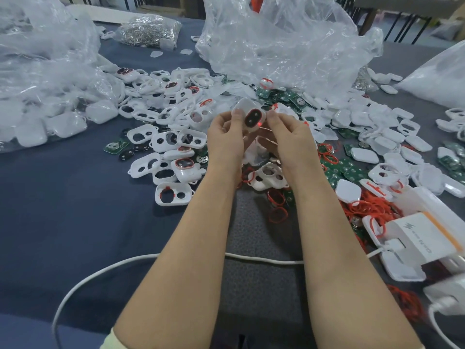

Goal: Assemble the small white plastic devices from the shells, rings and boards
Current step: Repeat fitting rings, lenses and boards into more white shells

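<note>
Both hands hold one small white device (252,116) up above the pile, its black oval face with a red ring turned toward me and a small red light lit at its lower edge. My left hand (226,137) grips its left side, thumb on the rim. My right hand (289,139) pinches its right side. White shells (173,193) with cut-out holes lie scattered left of my hands. Green boards (334,172) and loose red rings (367,207) lie to the right.
Large clear plastic bags (284,39) of parts stand at the back and far left (45,79). A bag of metal pieces (148,30) sits at the back. A white box (422,238) and white cable (105,270) lie near the front right and across the dark cloth.
</note>
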